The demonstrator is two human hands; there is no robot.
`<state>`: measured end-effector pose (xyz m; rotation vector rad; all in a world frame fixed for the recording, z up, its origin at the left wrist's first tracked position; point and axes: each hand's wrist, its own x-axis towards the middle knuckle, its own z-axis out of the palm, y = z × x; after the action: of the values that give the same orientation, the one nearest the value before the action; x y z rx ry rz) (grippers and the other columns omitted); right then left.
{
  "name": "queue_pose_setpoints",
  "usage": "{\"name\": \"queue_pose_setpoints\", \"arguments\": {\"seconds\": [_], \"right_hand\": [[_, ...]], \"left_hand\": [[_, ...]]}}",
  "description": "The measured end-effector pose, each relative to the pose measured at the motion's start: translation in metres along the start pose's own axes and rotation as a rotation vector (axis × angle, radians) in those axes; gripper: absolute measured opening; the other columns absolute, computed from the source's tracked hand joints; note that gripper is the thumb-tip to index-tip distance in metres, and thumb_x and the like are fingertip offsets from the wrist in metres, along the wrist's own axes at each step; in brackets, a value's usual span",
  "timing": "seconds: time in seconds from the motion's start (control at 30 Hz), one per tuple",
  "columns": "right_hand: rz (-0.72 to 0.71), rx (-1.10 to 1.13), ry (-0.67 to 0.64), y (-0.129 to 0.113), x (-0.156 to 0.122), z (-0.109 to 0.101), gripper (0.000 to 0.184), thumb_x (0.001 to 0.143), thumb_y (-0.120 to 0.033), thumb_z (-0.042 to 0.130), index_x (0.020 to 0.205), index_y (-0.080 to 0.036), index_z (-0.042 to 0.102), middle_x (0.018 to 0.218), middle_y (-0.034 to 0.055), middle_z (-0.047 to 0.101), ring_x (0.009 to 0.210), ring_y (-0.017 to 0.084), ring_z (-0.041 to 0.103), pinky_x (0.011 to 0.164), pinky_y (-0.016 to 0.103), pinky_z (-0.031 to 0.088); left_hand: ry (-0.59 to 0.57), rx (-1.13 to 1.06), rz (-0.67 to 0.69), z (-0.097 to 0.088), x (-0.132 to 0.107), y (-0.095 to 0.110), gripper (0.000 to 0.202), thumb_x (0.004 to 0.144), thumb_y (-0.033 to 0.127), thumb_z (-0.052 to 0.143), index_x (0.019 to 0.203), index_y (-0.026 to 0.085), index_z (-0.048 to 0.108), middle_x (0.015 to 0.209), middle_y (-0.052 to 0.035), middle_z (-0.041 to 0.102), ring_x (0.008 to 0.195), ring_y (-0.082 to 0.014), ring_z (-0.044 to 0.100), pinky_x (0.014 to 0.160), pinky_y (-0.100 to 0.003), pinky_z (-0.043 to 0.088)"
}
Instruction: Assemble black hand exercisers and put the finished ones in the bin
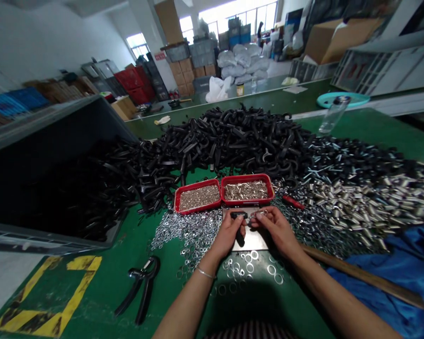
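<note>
My left hand (229,231) is closed around a black plastic handle (239,215), held over a metal plate (256,241). Close beside it, my right hand (276,227) pinches a small shiny metal part (262,213), whose exact kind is too small to tell. Just beyond my hands stand two red trays, the left tray (176,201) with tiny metal pieces and the right tray (272,189) with small pins. Metal washers (249,268) lie scattered around the plate. A hand grip exerciser (141,288) with two black handles and a spring rests at lower left.
Black plastic handles (229,136) form a large heap behind the trays, spilling from a grey crate (116,235). Metal sleeves (367,202) are piled to the right, near a red tool (293,202). A wooden stick (367,275) lies by blue cloth (406,268). A clear bottle (334,115) stands behind.
</note>
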<state>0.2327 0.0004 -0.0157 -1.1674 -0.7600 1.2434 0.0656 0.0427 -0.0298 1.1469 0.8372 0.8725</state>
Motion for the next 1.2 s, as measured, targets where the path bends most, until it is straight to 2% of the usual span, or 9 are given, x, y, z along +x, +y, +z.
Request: {"name": "queue_pose_setpoints", "arguments": {"seconds": [0.17, 0.37, 0.53, 0.6, 0.7, 0.8, 0.97, 1.07, 1.2], "right_hand": [[-0.022, 0.057, 0.019, 0.001, 0.004, 0.006, 0.037, 0.079, -0.045, 0.077, 0.098, -0.022, 0.056, 0.088, 0.001, 0.07, 0.079, 0.016, 0.07, 0.083, 0.034, 0.055], [-0.031, 0.015, -0.074, 0.003, 0.01, 0.0, 0.032, 0.08, -0.044, 0.075, 0.099, -0.021, 0.061, 0.088, 0.0, 0.068, 0.079, 0.015, 0.065, 0.08, 0.031, 0.05], [0.049, -0.068, -0.288, -0.01, 0.023, -0.01, 0.031, 0.077, -0.044, 0.078, 0.089, -0.019, 0.064, 0.091, -0.0001, 0.065, 0.079, 0.013, 0.06, 0.077, 0.028, 0.048], [0.08, -0.14, -0.418, -0.021, 0.028, -0.013, 0.032, 0.08, -0.046, 0.074, 0.095, -0.02, 0.064, 0.088, -0.0002, 0.064, 0.074, 0.014, 0.059, 0.072, 0.028, 0.048], [-0.021, -0.385, -0.405, -0.037, 0.033, -0.025, 0.029, 0.088, -0.045, 0.064, 0.102, -0.02, 0.062, 0.09, 0.0016, 0.064, 0.075, 0.015, 0.059, 0.072, 0.03, 0.049], [-0.219, -0.885, -0.316, -0.046, 0.031, -0.043, 0.017, 0.091, -0.035, 0.059, 0.092, -0.019, 0.064, 0.09, 0.0053, 0.066, 0.083, 0.019, 0.06, 0.079, 0.033, 0.048], [-0.26, -1.707, -0.321, -0.034, 0.008, -0.044, 0.012, 0.089, -0.024, 0.061, 0.086, -0.016, 0.07, 0.091, 0.0132, 0.068, 0.095, 0.029, 0.06, 0.08, 0.036, 0.048], [-0.224, -1.87, -0.245, -0.019, 0.003, -0.028, 0.013, 0.087, -0.019, 0.061, 0.089, -0.012, 0.071, 0.094, 0.0183, 0.069, 0.098, 0.032, 0.06, 0.079, 0.038, 0.049], [-0.235, -1.86, -0.279, -0.015, 0.01, -0.026, 0.017, 0.087, -0.012, 0.055, 0.084, -0.011, 0.071, 0.088, 0.0187, 0.069, 0.093, 0.032, 0.062, 0.079, 0.039, 0.049]], "left_hand": [[-0.092, -0.068, -0.02, 0.004, 0.007, -0.001, 0.033, 0.092, 0.049, 0.058, 0.107, 0.02, 0.05, 0.077, 0.003, 0.056, 0.056, -0.008, 0.053, 0.056, -0.023, 0.048], [-0.107, -0.377, -0.062, 0.019, 0.004, 0.004, 0.036, 0.088, 0.045, 0.067, 0.108, 0.02, 0.049, 0.072, 0.0054, 0.052, 0.052, -0.0056, 0.044, 0.055, -0.022, 0.047], [-0.352, -0.327, -0.266, 0.029, -0.005, -0.003, 0.036, 0.09, 0.055, 0.059, 0.098, 0.021, 0.048, 0.05, 0.0108, 0.041, 0.035, -0.0034, 0.024, 0.036, -0.014, 0.024], [-0.38, -0.244, -0.268, 0.028, -0.007, 0.0, 0.04, 0.092, 0.06, 0.05, 0.097, 0.02, 0.051, 0.049, 0.0081, 0.048, 0.032, -0.0037, 0.024, 0.035, -0.016, 0.024], [-0.241, -0.042, -0.129, 0.018, -0.003, 0.014, 0.037, 0.09, 0.054, 0.057, 0.099, 0.018, 0.058, 0.069, -0.0021, 0.067, 0.042, -0.0066, 0.047, 0.044, -0.018, 0.038], [-0.022, 0.084, -0.023, -0.003, 0.004, 0.032, 0.035, 0.089, 0.051, 0.06, 0.097, 0.017, 0.062, 0.094, -0.0082, 0.072, 0.067, -0.0125, 0.065, 0.058, -0.021, 0.048], [0.176, 0.048, 0.015, -0.022, 0.015, 0.037, 0.036, 0.089, 0.053, 0.057, 0.098, 0.019, 0.062, 0.098, -0.0071, 0.072, 0.062, -0.0097, 0.059, 0.053, -0.019, 0.043], [0.187, 0.014, 0.042, -0.01, 0.02, 0.027, 0.032, 0.087, 0.049, 0.062, 0.097, 0.019, 0.062, 0.094, -0.0051, 0.071, 0.057, -0.0069, 0.052, 0.053, -0.018, 0.041], [0.277, 0.068, 0.099, 0.006, 0.021, 0.019, 0.031, 0.086, 0.049, 0.064, 0.097, 0.02, 0.061, 0.085, -0.002, 0.069, 0.056, -0.0079, 0.051, 0.054, -0.02, 0.041]]}}
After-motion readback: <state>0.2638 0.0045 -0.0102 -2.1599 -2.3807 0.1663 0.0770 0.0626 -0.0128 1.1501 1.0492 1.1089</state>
